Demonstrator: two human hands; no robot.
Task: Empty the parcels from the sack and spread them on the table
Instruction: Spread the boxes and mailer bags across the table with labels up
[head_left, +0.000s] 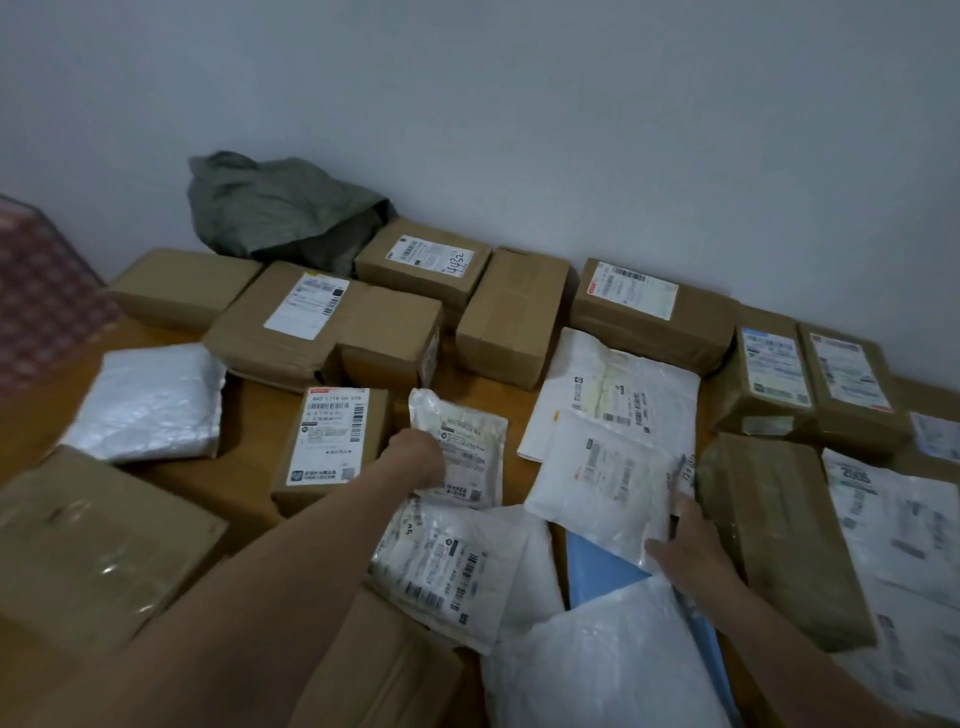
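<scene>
Crumpled grey-green sack slumps against the wall. Before it, brown cardboard boxes cover the wooden table. Left hand meets a small white plastic mailer, grip unclear. Right hand pinches a white padded mailer, probably to separate overlaps.

Handwritten "4435" marks the cardboard box at twelve o'clock; the centre box has a label headed "642 1714 00 015"; "2005" is on the white mailer at three o'clock.
</scene>
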